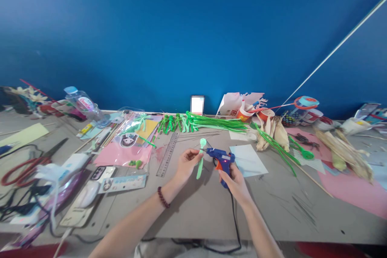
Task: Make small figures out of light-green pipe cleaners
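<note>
My left hand (190, 164) pinches a pale green pipe-cleaner figure (200, 165) with a round top and strands hanging below the fingers. In my right hand (236, 183) is a blue glue gun (222, 156) with an orange trigger, its nozzle pointing left, close to the green piece just under its round top. Whether the nozzle touches it I cannot tell. Behind the hands stands a row of green pipe-cleaner figures (178, 123), with a bundle of green pipe cleaners (219, 123) to its right.
A metal ruler (167, 155) lies left of my hands, white paper (248, 160) to the right. Scissors (32, 165), a phone (78, 205) and a bottle (86, 105) sit at the left. Dried husks (276, 134) and pink paper (353, 193) lie right. The glue gun's cord (234, 221) hangs toward me.
</note>
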The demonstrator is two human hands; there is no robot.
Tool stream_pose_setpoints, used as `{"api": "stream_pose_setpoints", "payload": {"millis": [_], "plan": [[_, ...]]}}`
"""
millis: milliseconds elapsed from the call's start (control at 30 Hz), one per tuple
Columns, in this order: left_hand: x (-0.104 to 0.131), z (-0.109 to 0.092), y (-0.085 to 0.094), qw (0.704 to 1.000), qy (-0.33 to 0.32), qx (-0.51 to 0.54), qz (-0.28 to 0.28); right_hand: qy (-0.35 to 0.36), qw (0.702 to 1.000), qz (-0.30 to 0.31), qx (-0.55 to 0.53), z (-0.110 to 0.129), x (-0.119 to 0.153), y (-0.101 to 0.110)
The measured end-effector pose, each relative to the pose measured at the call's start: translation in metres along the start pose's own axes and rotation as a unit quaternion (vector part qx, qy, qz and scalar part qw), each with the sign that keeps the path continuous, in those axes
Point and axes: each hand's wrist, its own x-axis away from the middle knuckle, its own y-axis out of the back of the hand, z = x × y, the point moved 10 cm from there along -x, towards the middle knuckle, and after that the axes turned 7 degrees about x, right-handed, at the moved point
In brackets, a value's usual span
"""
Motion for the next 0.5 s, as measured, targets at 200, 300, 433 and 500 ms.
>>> {"api": "stream_pose_setpoints", "payload": {"millis": [200, 300, 433, 500], "plan": [[0.0021, -0.0014, -0.0015, 1.0, 0.006, 0.012, -0.006, -0.001, 1.0, -0.005, 0.004, 0.0013, 0.001, 0.0021], [0.0028, -0.0022, -0.0021, 1.0, 0.002, 0.019, -0.004, -0.003, 1.0, -0.007, 0.006, 0.0012, 0.0011, 0.0018], [0.0036, -0.0042, -0.0031, 1.0, 0.001, 0.016, 0.002, -0.012, 1.0, -0.012, 0.007, -0.0027, -0.0001, 0.0018], [0.004, -0.0065, -0.0029, 1.0, 0.0, 0.012, 0.002, -0.015, 1.0, -0.014, 0.007, -0.0043, -0.0006, 0.0022]]}}
